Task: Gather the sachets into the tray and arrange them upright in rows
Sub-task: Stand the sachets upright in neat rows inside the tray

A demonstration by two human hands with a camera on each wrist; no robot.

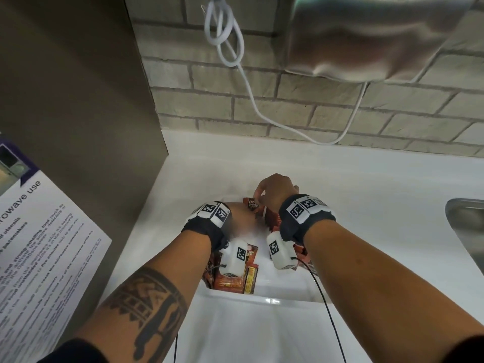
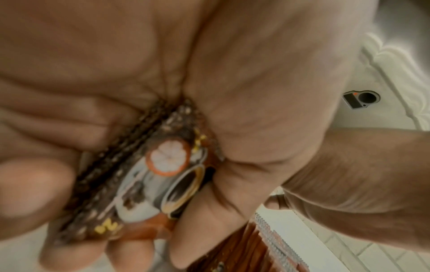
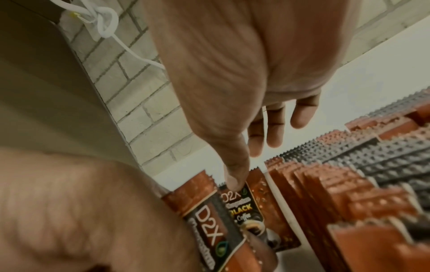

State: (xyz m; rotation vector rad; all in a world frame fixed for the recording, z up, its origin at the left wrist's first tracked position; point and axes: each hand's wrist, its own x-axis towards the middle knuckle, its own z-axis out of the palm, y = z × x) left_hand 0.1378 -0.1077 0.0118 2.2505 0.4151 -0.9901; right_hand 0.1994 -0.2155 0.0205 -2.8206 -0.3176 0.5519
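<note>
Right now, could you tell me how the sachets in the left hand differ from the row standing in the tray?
The brown sachets gripped in the left hand form a small bundle lifted clear; the packed row of brown sachets stands upright in the white tray. The bundle shows its printed faces; the row shows mostly serrated top edges. Both share brown-orange coffee packaging.

Left hand (image 1: 239,214) blurred; tray (image 1: 272,294) largely hidden.
</note>
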